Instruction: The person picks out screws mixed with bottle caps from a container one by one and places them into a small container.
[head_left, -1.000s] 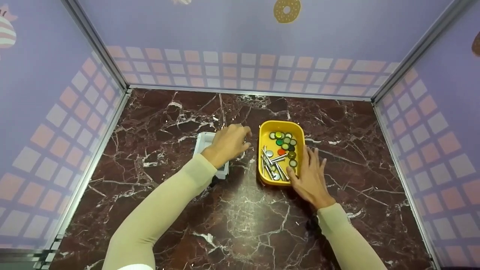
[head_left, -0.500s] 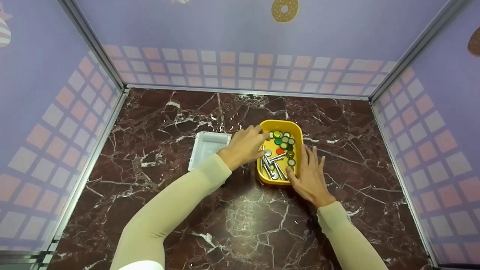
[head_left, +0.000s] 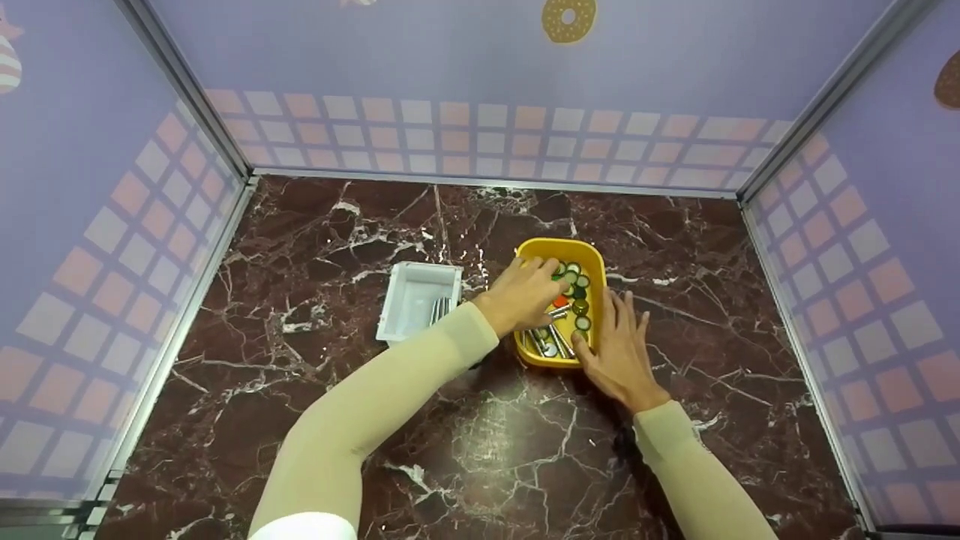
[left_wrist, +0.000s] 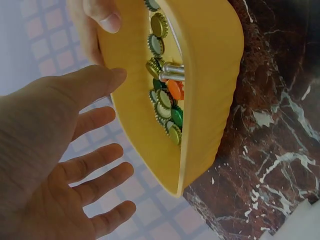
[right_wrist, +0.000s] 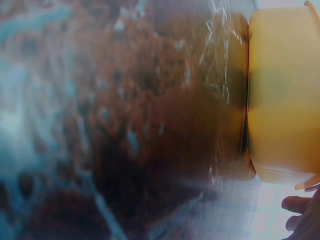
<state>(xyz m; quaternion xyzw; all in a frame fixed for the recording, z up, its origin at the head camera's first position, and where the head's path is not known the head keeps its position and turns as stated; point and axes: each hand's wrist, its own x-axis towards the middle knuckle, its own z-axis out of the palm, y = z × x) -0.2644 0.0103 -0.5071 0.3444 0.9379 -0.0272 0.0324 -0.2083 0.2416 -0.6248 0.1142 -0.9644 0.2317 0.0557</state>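
Where left fingers [left_wrist: 97, 160] hover, yellow tub [head_left: 564, 249], lengthwise front-to-back

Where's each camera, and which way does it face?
Head: worn there, faces forward and down over table and yellow box; both sleeves, left grip and right grip show.
Left wrist: worn there, looks into the box; parts of both grips show.
Right wrist: worn there, looks at the box's outside; right grip's fingers show.
Head and left wrist share bottle caps.

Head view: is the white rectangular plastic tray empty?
No: several slim, silvery metal pieces lie inside the white rectangular plastic tray, toward its right side, beside the pale sleeve.
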